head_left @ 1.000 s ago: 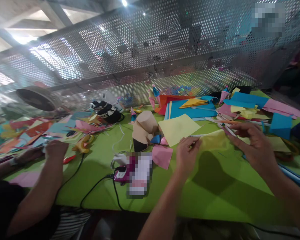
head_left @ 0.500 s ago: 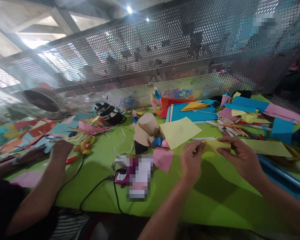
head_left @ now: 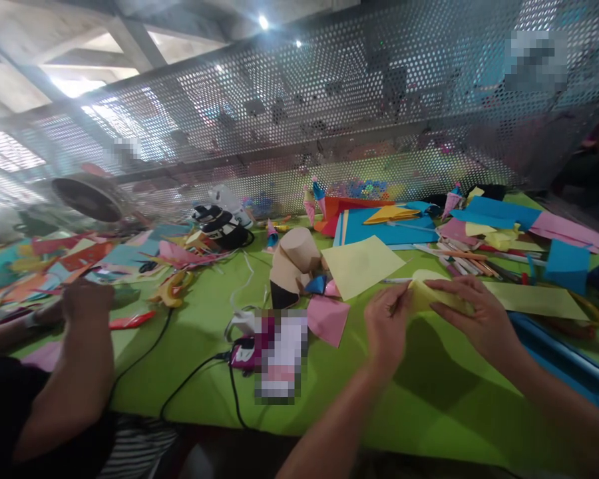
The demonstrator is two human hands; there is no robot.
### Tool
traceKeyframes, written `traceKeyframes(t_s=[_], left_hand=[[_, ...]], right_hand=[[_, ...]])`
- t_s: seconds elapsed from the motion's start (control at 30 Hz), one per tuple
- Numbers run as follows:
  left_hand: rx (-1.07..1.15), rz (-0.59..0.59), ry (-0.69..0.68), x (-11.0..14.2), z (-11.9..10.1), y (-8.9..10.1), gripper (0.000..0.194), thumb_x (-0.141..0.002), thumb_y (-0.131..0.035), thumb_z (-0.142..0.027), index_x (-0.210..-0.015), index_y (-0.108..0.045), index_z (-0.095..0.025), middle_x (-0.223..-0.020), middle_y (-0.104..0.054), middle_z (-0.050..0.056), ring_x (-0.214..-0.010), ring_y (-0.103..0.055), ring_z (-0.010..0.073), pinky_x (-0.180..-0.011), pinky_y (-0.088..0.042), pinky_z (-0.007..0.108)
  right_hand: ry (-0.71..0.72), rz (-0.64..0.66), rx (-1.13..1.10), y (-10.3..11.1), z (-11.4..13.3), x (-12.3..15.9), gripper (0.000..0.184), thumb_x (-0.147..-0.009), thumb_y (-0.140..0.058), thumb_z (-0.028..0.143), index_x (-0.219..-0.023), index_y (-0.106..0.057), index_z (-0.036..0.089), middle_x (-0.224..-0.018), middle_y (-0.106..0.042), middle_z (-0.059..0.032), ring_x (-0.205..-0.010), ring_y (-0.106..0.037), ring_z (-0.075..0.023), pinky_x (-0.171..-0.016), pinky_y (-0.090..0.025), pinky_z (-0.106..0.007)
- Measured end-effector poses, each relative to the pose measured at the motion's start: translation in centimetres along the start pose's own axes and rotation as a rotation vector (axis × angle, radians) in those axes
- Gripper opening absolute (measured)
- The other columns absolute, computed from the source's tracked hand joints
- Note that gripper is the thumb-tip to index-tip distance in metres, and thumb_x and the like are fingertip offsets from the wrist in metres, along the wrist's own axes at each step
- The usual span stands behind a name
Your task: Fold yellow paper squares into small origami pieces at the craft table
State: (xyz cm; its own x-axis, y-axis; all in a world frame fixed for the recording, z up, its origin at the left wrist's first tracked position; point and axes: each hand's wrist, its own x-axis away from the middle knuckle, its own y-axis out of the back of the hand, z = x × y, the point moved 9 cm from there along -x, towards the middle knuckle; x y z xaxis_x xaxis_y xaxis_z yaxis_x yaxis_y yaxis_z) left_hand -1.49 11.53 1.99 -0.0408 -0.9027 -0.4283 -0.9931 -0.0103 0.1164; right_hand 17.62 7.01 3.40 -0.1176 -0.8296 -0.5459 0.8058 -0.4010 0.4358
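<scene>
Between my hands is a piece of yellow paper (head_left: 422, 293), curled over and held above the green tabletop (head_left: 379, 412). My left hand (head_left: 388, 322) pinches its left end, and my right hand (head_left: 472, 313) grips its right side between thumb and fingers. Part of the paper is hidden behind the fingers. Left of my hands lie a flat pale-yellow sheet (head_left: 364, 266) and a small pink sheet (head_left: 328, 320). Just beyond the right hand are several pens and pencils (head_left: 466, 258) and a yellow strip of paper (head_left: 536, 301).
A beige and black paper shape (head_left: 294, 256) stands mid-table, with a phone (head_left: 282, 356) and purple power strip (head_left: 247, 354) nearer me. Blue sheets (head_left: 379, 233) lie behind. On the left, a co-worker's arm (head_left: 87, 352) reaches over scattered paper. A blue tray (head_left: 569, 359) is at right.
My right hand has let go of a pen-like stick and come leftward onto the yellow paper. The paper now curls up more. The co-worker's hand has shifted left.
</scene>
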Motion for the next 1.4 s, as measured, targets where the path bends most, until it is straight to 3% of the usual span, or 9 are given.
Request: traceKeyframes(t_s=[0.07,0.2,0.37,0.67,0.93,1.2,1.4], left_hand=[[-0.006,0.000,-0.007,0.1,0.1,-0.1,0.018,-0.100,-0.072,-0.024,-0.111,-0.086,-0.022,-0.108,-0.085,0.007,-0.098,-0.077,0.0237,-0.089,-0.058,0.034],[-0.019,0.016,-0.026,0.4,0.2,-0.4,0.018,-0.101,-0.071,-0.025,-0.111,-0.086,-0.023,-0.106,-0.085,0.007,-0.095,-0.078,0.0239,-0.087,-0.059,0.034],[-0.050,0.027,-0.053,0.5,0.0,-0.7,0.020,-0.102,-0.070,-0.026,-0.113,-0.086,-0.024,-0.106,-0.085,0.008,-0.096,-0.079,0.0249,-0.089,-0.061,0.036],[-0.055,0.043,-0.032,0.7,0.5,-1.2,0.022,-0.103,-0.069,-0.027,-0.117,-0.085,-0.026,-0.107,-0.086,0.005,-0.093,-0.080,0.0232,-0.086,-0.063,0.034],[-0.055,0.055,-0.053,1.0,0.8,-1.4,0.024,-0.102,-0.069,-0.023,-0.120,-0.085,-0.026,-0.107,-0.086,0.005,-0.094,-0.081,0.0230,-0.089,-0.066,0.035],[-0.065,0.079,-0.081,1.1,0.1,-1.7,0.027,-0.101,-0.070,-0.021,-0.123,-0.083,-0.028,-0.112,-0.085,0.005,-0.096,-0.081,0.0242,-0.088,-0.065,0.036],[-0.101,0.105,-0.118,1.1,-0.6,-1.9,0.026,-0.101,-0.069,-0.020,-0.119,-0.084,-0.028,-0.104,-0.086,0.007,-0.088,-0.080,0.0240,-0.084,-0.064,0.037]], right_hand=[[0.059,-0.051,0.066,0.5,0.3,-0.1,0.029,-0.095,-0.077,0.043,-0.124,-0.081,0.042,-0.112,-0.062,-0.0082,-0.111,-0.066,-0.0309,-0.095,-0.061,-0.051],[0.124,-0.077,0.122,0.7,0.9,-0.1,0.028,-0.097,-0.076,0.039,-0.124,-0.079,0.040,-0.138,-0.057,-0.0100,-0.132,-0.061,-0.0345,-0.104,-0.059,-0.053],[0.209,-0.102,0.275,0.9,1.8,0.1,0.030,-0.098,-0.075,0.035,-0.127,-0.077,0.040,-0.148,-0.061,-0.0100,-0.137,-0.059,-0.0390,-0.111,-0.051,-0.064],[0.427,-0.152,0.441,0.7,3.8,0.6,0.029,-0.097,-0.078,0.023,-0.123,-0.076,0.036,-0.118,-0.083,-0.0010,-0.109,-0.072,-0.0277,-0.096,-0.051,-0.047],[0.448,-0.154,0.416,0.5,4.7,0.5,0.026,-0.096,-0.079,0.020,-0.118,-0.076,0.034,-0.103,-0.084,0.0001,-0.098,-0.072,-0.0251,-0.089,-0.051,-0.043],[0.309,-0.110,0.355,0.5,3.6,0.2,0.013,-0.099,-0.074,0.032,-0.110,-0.079,0.036,-0.099,-0.084,-0.0013,-0.098,-0.073,-0.0278,-0.089,-0.051,-0.047],[0.294,-0.119,0.340,0.7,3.7,0.2,0.009,-0.101,-0.071,0.032,-0.103,-0.079,0.035,-0.094,-0.083,-0.0012,-0.096,-0.073,-0.0283,-0.087,-0.050,-0.046]])
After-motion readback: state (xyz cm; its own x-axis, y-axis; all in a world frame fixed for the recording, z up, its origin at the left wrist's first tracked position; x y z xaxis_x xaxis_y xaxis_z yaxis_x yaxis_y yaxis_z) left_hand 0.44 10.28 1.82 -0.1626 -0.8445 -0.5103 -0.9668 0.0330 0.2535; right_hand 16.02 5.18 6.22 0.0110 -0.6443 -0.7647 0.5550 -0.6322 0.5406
